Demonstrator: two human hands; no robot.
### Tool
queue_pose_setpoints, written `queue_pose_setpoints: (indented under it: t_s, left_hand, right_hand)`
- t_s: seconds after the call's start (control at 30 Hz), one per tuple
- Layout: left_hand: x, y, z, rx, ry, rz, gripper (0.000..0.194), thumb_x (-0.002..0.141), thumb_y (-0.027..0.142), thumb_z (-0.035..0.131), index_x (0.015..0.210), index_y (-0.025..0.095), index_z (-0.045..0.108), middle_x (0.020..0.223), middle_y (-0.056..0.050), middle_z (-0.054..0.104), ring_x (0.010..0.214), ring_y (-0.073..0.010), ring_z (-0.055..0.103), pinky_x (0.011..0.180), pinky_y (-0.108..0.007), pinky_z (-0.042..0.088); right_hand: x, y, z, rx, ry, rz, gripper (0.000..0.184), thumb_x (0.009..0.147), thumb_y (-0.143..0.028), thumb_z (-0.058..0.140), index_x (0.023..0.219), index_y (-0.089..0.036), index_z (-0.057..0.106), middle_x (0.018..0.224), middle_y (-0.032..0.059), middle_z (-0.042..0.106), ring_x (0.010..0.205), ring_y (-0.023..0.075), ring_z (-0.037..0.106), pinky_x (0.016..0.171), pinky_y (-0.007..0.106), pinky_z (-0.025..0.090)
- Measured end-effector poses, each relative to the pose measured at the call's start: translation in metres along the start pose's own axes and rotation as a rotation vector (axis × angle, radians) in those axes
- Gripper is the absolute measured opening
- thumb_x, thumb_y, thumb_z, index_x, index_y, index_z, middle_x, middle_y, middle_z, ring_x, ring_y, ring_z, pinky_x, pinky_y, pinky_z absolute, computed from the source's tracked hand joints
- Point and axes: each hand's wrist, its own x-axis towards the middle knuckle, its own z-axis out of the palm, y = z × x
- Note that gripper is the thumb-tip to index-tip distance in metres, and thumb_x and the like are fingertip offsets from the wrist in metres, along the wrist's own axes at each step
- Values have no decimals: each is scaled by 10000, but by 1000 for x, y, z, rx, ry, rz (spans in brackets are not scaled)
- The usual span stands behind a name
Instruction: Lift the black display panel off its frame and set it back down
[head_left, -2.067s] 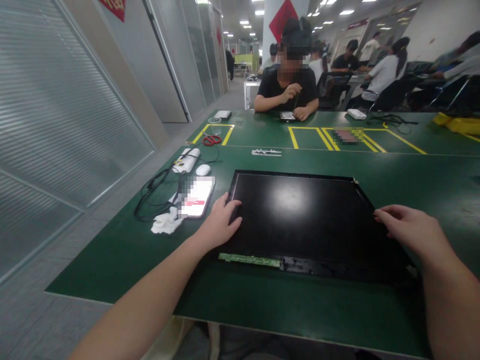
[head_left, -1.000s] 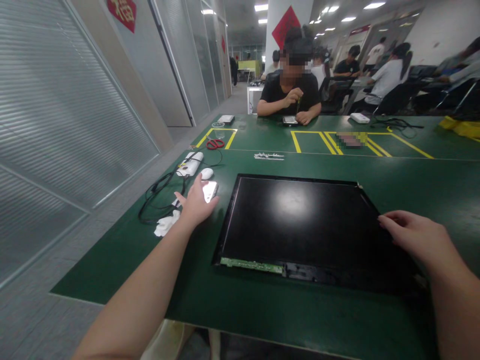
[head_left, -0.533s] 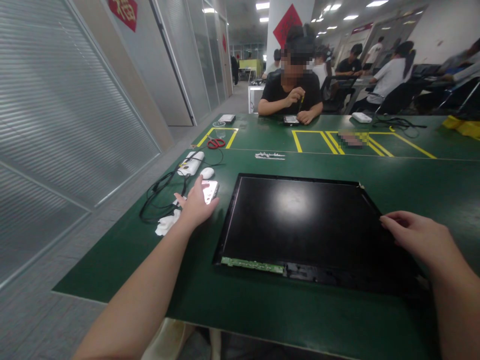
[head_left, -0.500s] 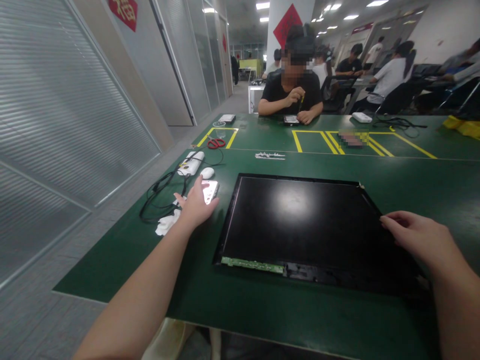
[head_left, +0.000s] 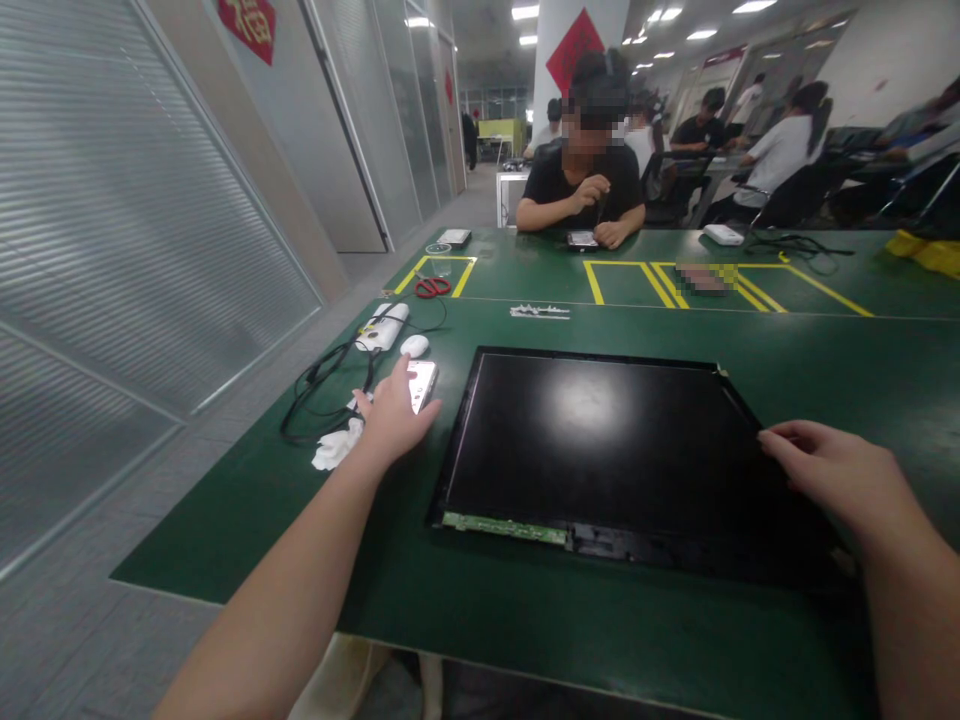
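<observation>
A black display panel (head_left: 600, 440) lies flat on the green table, with a strip of green circuit board (head_left: 504, 530) along its near left edge. My right hand (head_left: 832, 465) pinches the panel's right edge between thumb and fingers. To the panel's left, my left hand (head_left: 396, 412) is spread over a smartphone (head_left: 423, 382) with a lit screen. Its fingers are apart and hide much of the phone; one finger appears to rest on the screen. A white computer mouse (head_left: 415, 346) sits just beyond these fingers, and crumpled tissue (head_left: 336, 446) lies beside the wrist.
Black cables (head_left: 300, 400) and a white device (head_left: 382, 327) are at the left. Red-handled scissors (head_left: 433, 288) and small white strips (head_left: 540, 312) lie farther back. Across the table (head_left: 247, 530), a person (head_left: 581, 185) works on a small device (head_left: 582, 240).
My left hand has left the panel's left edge and moved left onto the phone, where its fingers shifted slightly. The right hand stays at the panel's right edge. The view has tilted slightly.
</observation>
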Motion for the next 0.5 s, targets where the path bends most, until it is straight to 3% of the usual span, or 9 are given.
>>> queue_pose_setpoints:
  t_s: [0.5]
  left_hand:
    - [2,-3,1,-23,-25,-31,850,840,356,608,1566,128,230,1436,-211,590,1412,-419,422,1158,-737,62]
  right_hand:
    - [1,4,1,10,-22,15,451,656,-626,511,875,-282,705,805,36,727,734,290,674,758,407,465]
